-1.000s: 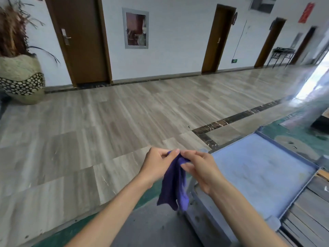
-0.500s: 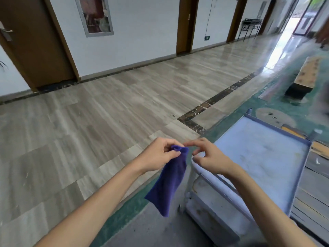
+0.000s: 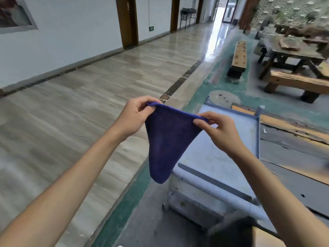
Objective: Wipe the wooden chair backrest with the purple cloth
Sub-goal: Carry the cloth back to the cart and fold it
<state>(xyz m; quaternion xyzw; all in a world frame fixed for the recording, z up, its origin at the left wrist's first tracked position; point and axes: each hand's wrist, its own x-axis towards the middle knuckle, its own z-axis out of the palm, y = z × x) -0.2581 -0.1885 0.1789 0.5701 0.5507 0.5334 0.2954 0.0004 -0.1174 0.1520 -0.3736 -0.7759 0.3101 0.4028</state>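
The purple cloth (image 3: 166, 139) hangs spread in front of me as a downward-pointing triangle. My left hand (image 3: 135, 116) pinches its upper left corner. My right hand (image 3: 217, 130) pinches the upper right corner, so the top edge is stretched between both hands. The cloth's tip dangles over the near edge of a blue-grey cart (image 3: 231, 132). No wooden chair backrest is recognisable in view; only rough wooden furniture stands far off at the right.
The cart's flat top tray lies just below and right of my hands. Wooden benches (image 3: 238, 57) and a heavy wooden table (image 3: 292, 50) stand at the far right. A tiled corridor floor (image 3: 89, 97) stretches to the left, with brown doors along the white wall.
The view has swung right, bringing the benches and table into sight. My hands moved apart and pulled the bunched cloth open; the right hand now grips a corner.
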